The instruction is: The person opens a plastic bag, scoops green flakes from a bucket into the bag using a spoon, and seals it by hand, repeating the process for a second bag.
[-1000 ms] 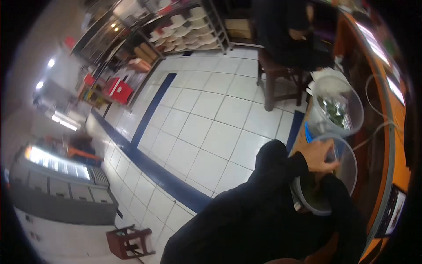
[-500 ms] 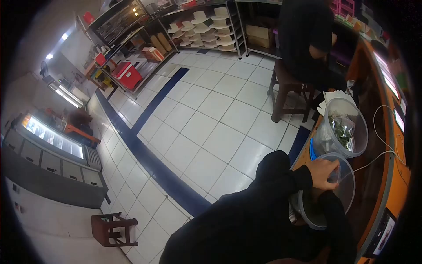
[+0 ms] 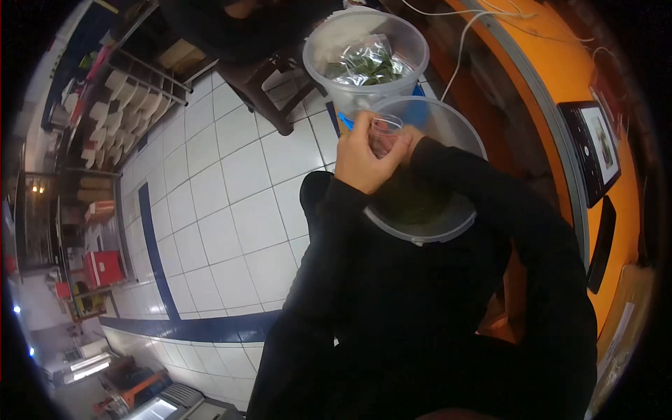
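Over the near clear tub (image 3: 458,133), both hands meet at a small clear plastic item (image 3: 387,126), with a rounded rim, perhaps a cup or bag. My left hand (image 3: 364,155) has its fingers and thumb closed around its left side. My right hand (image 3: 411,143) reaches it from the right, partly hidden behind the left thumb; its fingertips are hard to see. Something dark green lies in the near tub, below the hands. The far clear tub (image 3: 318,59) holds clear plastic packets of green leaves (image 3: 367,66).
A person in dark clothes (image 3: 231,31) sits on a brown stool (image 3: 262,94) beyond the tubs. To the right, an orange counter (image 3: 532,49) bears a tablet (image 3: 595,150) and white cables (image 3: 458,59). Shelves and a red cooler (image 3: 103,268) stand at the left.
The view has swung right and down, so the tubs appear nearer the middle. My right hand, earlier hidden low in the near tub, is now up beside my left hand at the clear plastic item.
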### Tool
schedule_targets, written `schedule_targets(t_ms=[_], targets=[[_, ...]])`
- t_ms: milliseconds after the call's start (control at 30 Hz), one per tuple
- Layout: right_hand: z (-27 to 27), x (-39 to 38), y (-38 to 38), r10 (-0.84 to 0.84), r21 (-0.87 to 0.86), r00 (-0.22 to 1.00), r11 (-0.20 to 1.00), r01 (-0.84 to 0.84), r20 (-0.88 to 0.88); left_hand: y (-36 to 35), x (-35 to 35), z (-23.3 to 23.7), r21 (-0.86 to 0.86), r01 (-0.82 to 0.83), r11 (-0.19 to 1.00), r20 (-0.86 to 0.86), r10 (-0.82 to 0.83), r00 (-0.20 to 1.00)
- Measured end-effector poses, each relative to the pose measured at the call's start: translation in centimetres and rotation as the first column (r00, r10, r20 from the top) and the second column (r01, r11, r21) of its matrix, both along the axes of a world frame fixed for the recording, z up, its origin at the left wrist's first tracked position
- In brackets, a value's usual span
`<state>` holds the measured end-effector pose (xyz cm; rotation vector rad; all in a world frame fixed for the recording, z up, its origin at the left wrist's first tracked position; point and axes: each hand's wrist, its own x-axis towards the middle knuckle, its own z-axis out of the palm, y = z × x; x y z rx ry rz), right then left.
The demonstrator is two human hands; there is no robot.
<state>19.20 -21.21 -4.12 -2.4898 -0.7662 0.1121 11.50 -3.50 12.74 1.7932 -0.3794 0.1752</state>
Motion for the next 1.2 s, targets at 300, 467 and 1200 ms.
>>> schedule_targets(t_ms=[300,467,1200], targets=[[3.0,-1.0,-0.5,0.052,-0.188,0.975,0.978,-0.094,-0.217,0.0,0.6,-0.5,0.026,0.034,0.999,-0.027,-0.033,0.999],[11.6,-2.5,0.1,-0.109,-0.277,0.93,0.961,0.008,-0.351,0.1,0.5,-0.5,0.065,0.033,0.997,0.023,-0.035,0.999],[31.3,-8.4,-10.3,-0.265,-0.081,0.948,0.956,0.282,0.178,-0.7,-0.2,0.9,0.402,0.046,0.914,0.083,-0.086,0.993]])
